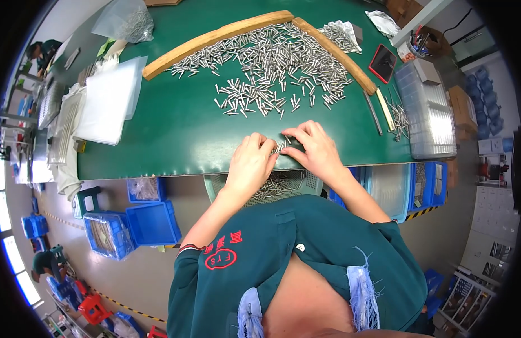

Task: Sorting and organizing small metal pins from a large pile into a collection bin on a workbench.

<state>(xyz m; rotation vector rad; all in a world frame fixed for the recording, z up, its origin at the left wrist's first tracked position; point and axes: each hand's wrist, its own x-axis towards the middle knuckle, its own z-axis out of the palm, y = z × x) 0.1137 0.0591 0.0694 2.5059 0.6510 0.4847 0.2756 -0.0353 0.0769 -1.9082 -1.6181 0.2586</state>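
At the front edge of the green table, my left hand [250,162] is closed, with curled fingers and the thumb against a small bunch of metal pins [279,147]. Facing it, my right hand [315,151] curls its forefinger and thumb around the other side of the same bunch. Fingers partly hide these pins. Farther in lies a large heap of loose silvery pins [271,48], with a smaller cluster of pins [246,96] on its near side. Below the table edge, a pale green basket [215,186] holds more pins.
Two wooden bars [215,38] [336,53] border the heap. A phone [382,63], a dark rod [373,112] and clear plastic boxes [424,112] are on the right. Plastic sheets [108,107] and a bag of pins [128,22] lie left. Blue bins [153,222] stand below.
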